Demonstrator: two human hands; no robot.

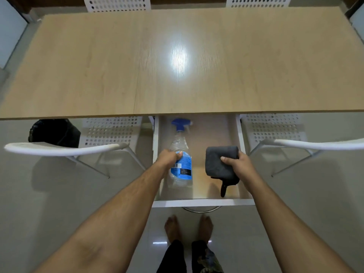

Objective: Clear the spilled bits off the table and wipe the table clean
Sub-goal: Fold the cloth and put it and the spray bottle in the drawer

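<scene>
head view: two bare hands hold cleaning things over an open drawer under the worktop.

the left hand [169, 157] has its fingers curled round a clear plastic spray bottle with a blue top and blue label [180, 154], gripping it near the middle. the bottle lies in the pulled-out white drawer with a light wood bottom [202, 202], with its blue top pointing toward the worktop. the right hand [237, 164] has its fingers wrapped round a folded dark grey cloth [218, 162], and it holds the cloth above the right part of the drawer. the long light wood worktop [98, 66] has a bright light spot in its middle. white chairs with holes [112, 133] stand on both sides of the drawer. a black bag [53, 132] sits by the left chair. two bare feet [173, 227] stand on the shiny floor.
</scene>
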